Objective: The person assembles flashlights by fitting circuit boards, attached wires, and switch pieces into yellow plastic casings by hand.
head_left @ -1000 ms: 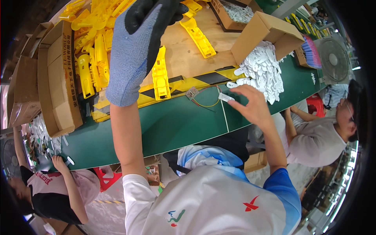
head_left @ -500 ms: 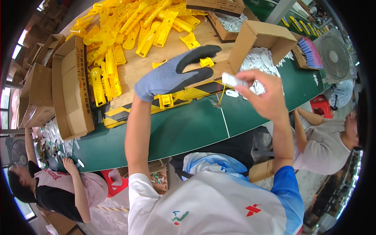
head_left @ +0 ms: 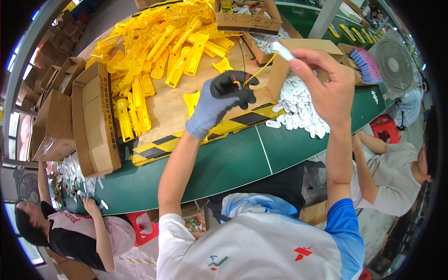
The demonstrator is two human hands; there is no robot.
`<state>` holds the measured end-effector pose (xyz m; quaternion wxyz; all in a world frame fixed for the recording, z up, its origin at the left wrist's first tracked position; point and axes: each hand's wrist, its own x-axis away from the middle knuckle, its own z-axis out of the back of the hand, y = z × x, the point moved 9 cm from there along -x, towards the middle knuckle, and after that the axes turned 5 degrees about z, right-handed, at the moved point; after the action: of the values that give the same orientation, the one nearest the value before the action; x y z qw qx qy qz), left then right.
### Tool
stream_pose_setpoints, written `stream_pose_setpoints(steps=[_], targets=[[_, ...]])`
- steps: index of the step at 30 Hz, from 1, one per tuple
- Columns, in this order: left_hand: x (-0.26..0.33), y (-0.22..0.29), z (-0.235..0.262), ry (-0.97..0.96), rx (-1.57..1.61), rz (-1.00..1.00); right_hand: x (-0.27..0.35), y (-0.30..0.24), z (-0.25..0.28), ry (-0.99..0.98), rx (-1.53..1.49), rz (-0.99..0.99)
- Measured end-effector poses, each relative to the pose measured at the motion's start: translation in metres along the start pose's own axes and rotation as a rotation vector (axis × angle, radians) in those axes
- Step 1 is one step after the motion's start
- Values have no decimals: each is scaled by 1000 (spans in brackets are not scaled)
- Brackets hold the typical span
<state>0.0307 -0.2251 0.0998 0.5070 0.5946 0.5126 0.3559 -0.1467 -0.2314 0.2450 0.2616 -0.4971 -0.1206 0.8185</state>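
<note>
My right hand (head_left: 326, 84) is bare and raised above the board's right side. Its thumb and fingers pinch a small white block (head_left: 283, 51) with thin red and yellow wires (head_left: 263, 67) trailing from one end. Those wires run down and left to my left hand (head_left: 219, 98), in a grey glove with black palm and fingers. The gloved fingers are curled closed around the wires' lower ends, whose tips are partly hidden. Below my right hand lies a heap of small white oval plastic pieces (head_left: 301, 112), spilling from an open carton (head_left: 275, 77). Beneath the glove is a yellow plastic part (head_left: 191, 102).
Yellow plastic shells (head_left: 158, 46) pile up on the wooden board (head_left: 163, 112), edged with striped tape. An empty-looking carton (head_left: 95, 126) stands at left on the green table (head_left: 149, 182). A box of parts (head_left: 247, 21) sits behind. A fan (head_left: 394, 60) and two seated people flank me.
My left hand has gone from spread open to closed on the wires. The right hand has lifted the white block upward, drawing the wires out between both hands. The view has shifted slightly.
</note>
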Motion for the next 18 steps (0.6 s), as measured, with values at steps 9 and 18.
stream_pose_setpoints(steps=[9,18], targets=[[-3,24,51,75,375,-406,71,2,9,83,153,-27],[4,38,21,-105,236,-390,142,18,-46,-39,-108,-226]])
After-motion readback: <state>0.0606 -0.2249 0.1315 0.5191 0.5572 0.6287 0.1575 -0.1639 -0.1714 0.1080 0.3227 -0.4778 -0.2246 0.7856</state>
